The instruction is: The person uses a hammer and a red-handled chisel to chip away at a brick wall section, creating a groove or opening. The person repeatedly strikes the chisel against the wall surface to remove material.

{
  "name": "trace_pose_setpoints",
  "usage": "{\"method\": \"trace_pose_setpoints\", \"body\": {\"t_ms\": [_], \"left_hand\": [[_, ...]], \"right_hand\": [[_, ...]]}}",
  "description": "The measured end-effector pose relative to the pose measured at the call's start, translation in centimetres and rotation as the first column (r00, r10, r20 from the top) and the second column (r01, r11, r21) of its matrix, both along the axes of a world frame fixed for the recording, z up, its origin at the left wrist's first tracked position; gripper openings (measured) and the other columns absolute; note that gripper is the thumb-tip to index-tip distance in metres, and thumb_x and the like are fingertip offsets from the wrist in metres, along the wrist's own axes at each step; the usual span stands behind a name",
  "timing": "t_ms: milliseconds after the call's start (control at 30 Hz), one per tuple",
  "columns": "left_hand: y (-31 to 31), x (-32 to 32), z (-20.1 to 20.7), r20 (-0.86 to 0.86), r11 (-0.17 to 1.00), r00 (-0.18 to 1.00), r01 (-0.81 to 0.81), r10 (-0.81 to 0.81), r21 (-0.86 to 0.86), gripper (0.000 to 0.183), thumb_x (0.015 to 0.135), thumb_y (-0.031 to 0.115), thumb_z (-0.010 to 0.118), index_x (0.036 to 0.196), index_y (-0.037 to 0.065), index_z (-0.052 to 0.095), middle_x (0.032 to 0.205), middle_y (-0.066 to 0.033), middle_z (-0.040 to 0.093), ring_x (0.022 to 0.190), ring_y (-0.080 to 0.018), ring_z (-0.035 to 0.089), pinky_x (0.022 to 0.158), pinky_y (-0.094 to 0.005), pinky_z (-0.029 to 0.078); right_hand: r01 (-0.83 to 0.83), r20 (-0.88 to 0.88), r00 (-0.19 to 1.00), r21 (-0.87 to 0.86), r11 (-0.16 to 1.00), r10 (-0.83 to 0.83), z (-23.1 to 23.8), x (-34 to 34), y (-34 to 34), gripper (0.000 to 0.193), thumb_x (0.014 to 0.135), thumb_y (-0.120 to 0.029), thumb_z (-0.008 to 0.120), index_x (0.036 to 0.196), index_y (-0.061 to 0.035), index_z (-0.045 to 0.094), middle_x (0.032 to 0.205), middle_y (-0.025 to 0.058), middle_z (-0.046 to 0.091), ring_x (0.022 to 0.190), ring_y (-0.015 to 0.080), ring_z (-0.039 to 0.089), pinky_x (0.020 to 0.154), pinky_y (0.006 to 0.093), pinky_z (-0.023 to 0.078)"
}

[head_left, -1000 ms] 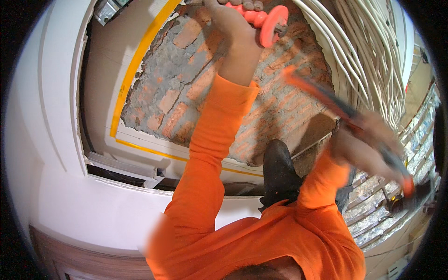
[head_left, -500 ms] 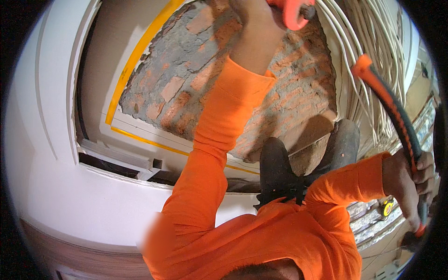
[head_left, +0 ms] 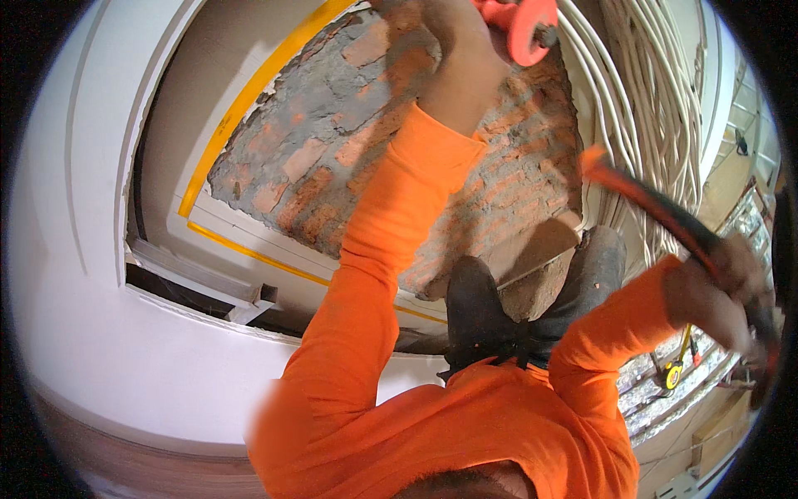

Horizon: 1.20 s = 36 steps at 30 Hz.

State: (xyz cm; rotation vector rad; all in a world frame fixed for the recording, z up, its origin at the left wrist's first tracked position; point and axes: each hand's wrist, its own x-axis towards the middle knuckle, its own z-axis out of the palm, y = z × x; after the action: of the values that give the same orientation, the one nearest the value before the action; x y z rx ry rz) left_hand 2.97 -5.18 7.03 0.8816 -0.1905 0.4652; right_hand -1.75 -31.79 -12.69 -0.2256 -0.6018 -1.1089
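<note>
My left hand (head_left: 465,50), at the top edge of the head view, is closed round a chisel (head_left: 530,32) with a pinkish-red round hand guard. The chisel's dark metal striking end pokes out of the guard; its tip is out of view. Behind my left forearm lies a rough patch of bare brick and grey mortar (head_left: 307,183). At the right rim, my right hand (head_left: 715,291), blurred, grips a hammer (head_left: 652,204) by its black-and-orange handle. The handle's orange end points up and left. Below my fist the tool's other end is dark and smeared.
Yellow tape (head_left: 241,104) borders the brick patch. A thick bundle of white cables (head_left: 665,108) hangs to its right. A metal profile (head_left: 199,279) crosses an opening in the white panel (head_left: 183,374). A yellow tape measure (head_left: 672,376) sits near my right elbow, by shiny foil-like strips.
The hammer handle's orange end has swung left and down, and my right hand has moved slightly left. My left hand keeps its hold on the chisel. The view has shifted a little.
</note>
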Motion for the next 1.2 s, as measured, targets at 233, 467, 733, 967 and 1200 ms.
{"method": "trace_pose_setpoints", "body": {"t_ms": [233,467,733,967,1200], "left_hand": [[0.8,0.9,-0.7,0.019,1.000,0.999,0.025,-0.025,0.013,0.029,0.097,0.036,0.039,0.080,0.012,0.039,0.069,-0.0029,0.042,0.058,-0.0179,0.041,0.057,-0.0326,0.041],[1.6,1.1,-1.0,0.019,0.998,0.999,0.037,-0.038,0.049,0.028,0.096,0.036,0.040,0.081,0.013,0.038,0.068,-0.0021,0.041,0.056,-0.0168,0.040,0.055,-0.0323,0.040],[0.5,0.7,0.4,0.022,0.995,0.996,0.087,-0.088,0.044,0.026,0.095,0.036,0.040,0.082,0.013,0.037,0.067,-0.0012,0.040,0.053,-0.0155,0.039,0.052,-0.0321,0.039],[3.6,1.5,-0.9,0.059,0.954,0.998,-0.032,0.015,0.299,0.025,0.094,0.035,0.041,0.083,0.014,0.037,0.066,-0.0004,0.039,0.050,-0.0144,0.037,0.049,-0.0318,0.038],[3.3,-0.1,-4.2,-0.034,0.975,0.994,-0.098,0.107,0.201,0.022,0.094,0.031,0.043,0.084,0.012,0.037,0.067,0.0000,0.041,0.052,-0.0135,0.039,0.048,-0.0319,0.039]], "right_hand": [[0.027,-0.624,0.671,-0.519,0.854,-0.400,1.4,3.1,18.8,0.036,0.092,-0.041,0.035,0.082,-0.0101,0.051,0.061,0.0089,0.052,0.051,0.0240,0.043,0.050,0.0372,0.040],[-0.279,-0.569,0.807,-0.132,0.951,0.158,0.5,0.6,11.2,0.056,0.093,-0.061,0.028,0.066,-0.0134,0.040,0.050,-0.0038,0.034,0.038,0.0097,0.030,0.035,0.0249,0.025],[0.453,-0.534,0.778,0.110,0.885,-0.332,3.9,-2.2,7.2,0.072,0.081,-0.083,0.019,0.063,-0.0156,0.038,0.045,-0.0010,0.033,0.039,0.0141,0.035,0.039,0.0315,0.036],[-0.739,-0.835,0.466,-0.185,0.648,0.292,-0.5,-0.7,19.2,0.052,0.095,-0.056,0.039,0.072,-0.0100,0.044,0.049,-0.0019,0.035,0.036,0.0086,0.032,0.034,0.0244,0.026],[-0.680,-0.837,0.329,0.111,0.725,0.437,-4.4,-1.4,15.4,0.050,0.098,-0.051,0.031,0.070,-0.0121,0.043,0.049,0.0002,0.038,0.033,0.0115,0.033,0.031,0.0262,0.029]]}}
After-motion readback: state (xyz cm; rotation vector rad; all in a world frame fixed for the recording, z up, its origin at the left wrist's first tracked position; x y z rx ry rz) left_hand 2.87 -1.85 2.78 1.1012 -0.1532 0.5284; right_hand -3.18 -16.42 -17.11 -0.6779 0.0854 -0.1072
